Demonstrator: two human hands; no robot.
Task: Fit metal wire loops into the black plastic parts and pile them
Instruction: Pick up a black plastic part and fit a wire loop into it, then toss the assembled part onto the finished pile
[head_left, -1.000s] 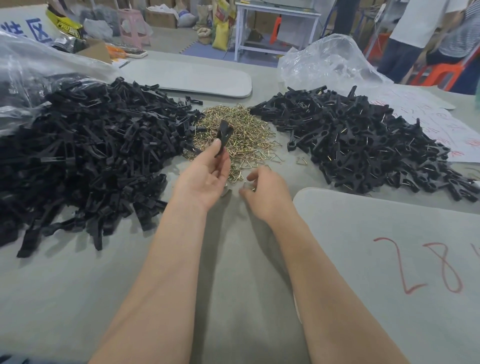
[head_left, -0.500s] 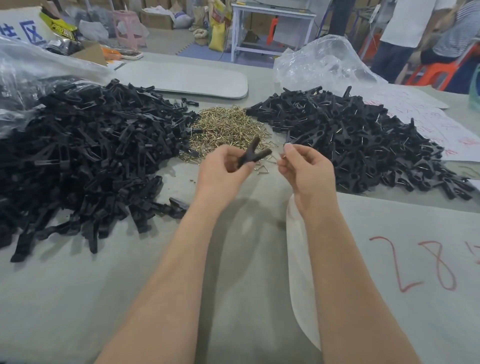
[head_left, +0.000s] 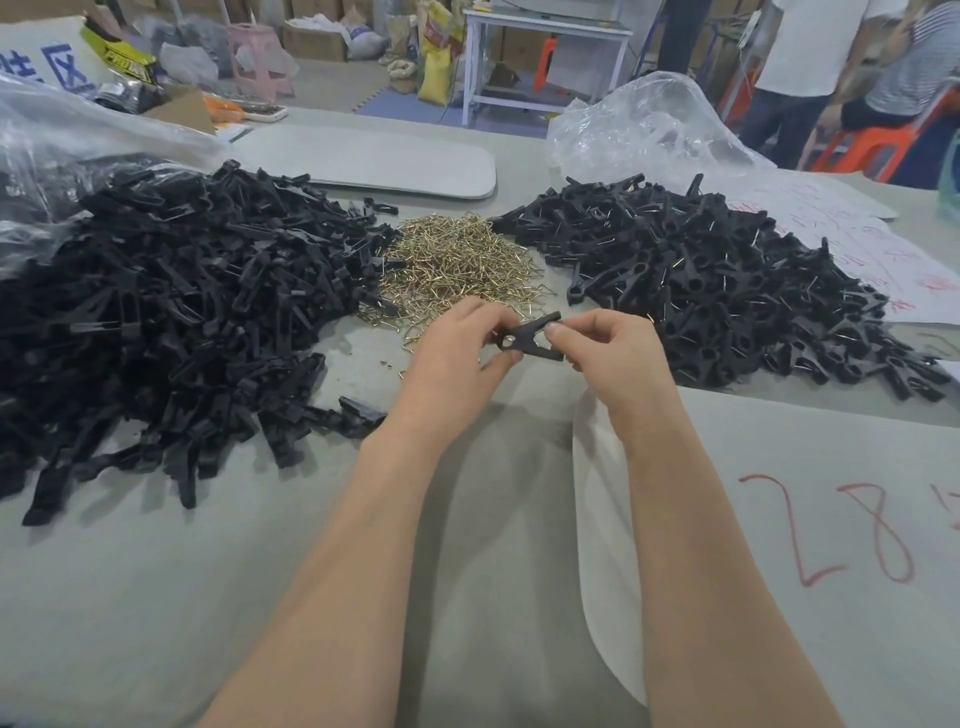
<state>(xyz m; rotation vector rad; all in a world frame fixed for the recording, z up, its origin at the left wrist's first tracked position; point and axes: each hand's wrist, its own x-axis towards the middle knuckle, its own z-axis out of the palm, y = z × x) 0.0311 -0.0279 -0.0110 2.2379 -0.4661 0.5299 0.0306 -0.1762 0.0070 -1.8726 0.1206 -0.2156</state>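
Note:
Both hands meet over the table in front of a heap of brass-coloured wire loops (head_left: 457, 260). My left hand (head_left: 457, 358) grips one black plastic part (head_left: 530, 338) at its left end, fingers curled round it. My right hand (head_left: 608, 353) pinches the same part at its right end; whether a wire loop sits under its fingertips I cannot tell. A big pile of bare black parts (head_left: 171, 312) lies to the left. A second pile of black parts with wire loops fitted (head_left: 717, 280) lies to the right.
A grey sheet with red numbers (head_left: 810, 545) covers the near right of the table. A clear plastic bag (head_left: 644, 130) lies behind the right pile, another bag (head_left: 62, 145) at far left. A flat grey board (head_left: 374, 161) lies at the back. People stand at the far right.
My right hand picked up from the wire heap and came to the black part. My left hand drew the part back from above the heap, and now both hands hold it together.

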